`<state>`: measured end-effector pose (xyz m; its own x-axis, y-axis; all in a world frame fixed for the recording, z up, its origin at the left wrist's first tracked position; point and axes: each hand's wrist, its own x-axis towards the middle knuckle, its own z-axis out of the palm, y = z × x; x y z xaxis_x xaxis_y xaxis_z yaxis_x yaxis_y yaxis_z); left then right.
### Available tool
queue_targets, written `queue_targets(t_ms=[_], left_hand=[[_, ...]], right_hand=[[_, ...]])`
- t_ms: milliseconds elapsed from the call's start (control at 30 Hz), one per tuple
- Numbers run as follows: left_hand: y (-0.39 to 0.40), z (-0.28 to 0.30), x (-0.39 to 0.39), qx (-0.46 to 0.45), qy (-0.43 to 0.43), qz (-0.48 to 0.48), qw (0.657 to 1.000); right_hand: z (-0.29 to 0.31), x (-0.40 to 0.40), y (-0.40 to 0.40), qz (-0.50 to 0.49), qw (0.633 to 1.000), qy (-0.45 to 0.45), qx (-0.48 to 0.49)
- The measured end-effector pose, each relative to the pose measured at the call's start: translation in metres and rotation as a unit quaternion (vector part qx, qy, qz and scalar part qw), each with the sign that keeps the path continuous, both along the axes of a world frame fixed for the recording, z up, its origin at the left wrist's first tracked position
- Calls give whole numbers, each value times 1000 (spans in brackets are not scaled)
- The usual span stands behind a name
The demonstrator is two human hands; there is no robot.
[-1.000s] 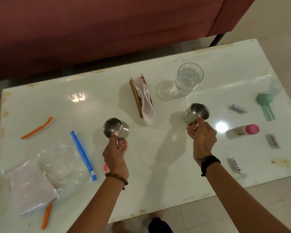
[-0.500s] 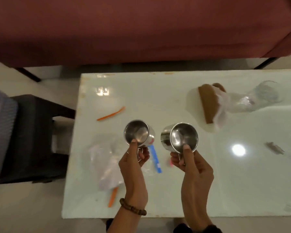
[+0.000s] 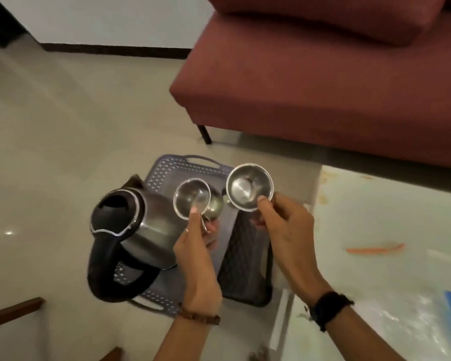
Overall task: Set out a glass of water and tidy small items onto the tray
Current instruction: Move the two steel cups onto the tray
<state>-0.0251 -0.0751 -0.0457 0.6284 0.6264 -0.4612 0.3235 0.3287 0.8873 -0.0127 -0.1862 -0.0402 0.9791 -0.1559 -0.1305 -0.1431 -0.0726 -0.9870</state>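
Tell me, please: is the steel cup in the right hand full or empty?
Empty. The steel cup in the right hand is tipped toward the camera, and its bare shiny bottom shows.

A grey perforated tray is set on a dark stool beside the white table's left edge. A kettle is carried on the tray. An orange stick and a clear zip bag are laid on the table.

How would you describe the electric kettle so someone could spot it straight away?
Start at the dark red sofa, then drop to the perforated grey tray on the floor beside it. The kettle stands on the tray's left side: steel body, black lid and handle, much bigger than the two handheld steel cups.
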Motion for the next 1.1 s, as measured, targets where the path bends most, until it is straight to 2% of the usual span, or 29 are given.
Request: queue_targets(t_ms=[133,333,467,667,967,1100], left_hand=[[22,-11,53,-63,12,15,998],[42,-51,120,-162,56,103,980],[61,-79,142,-97,111,106,983],[77,-94,157,-46,116,102,987],[83,-104,143,-8,167,-26,986],[88,-108,142,36,179,-72,981]], right_hand=[[-19,52,35,62,996,27,-58],[-65,91,58,130,970,82,-190],[-81,107,72,168,940,85,-283],[-92,117,84,166,908,83,-376],[-95,121,89,141,875,70,-458],[-95,122,92,132,875,71,-461]])
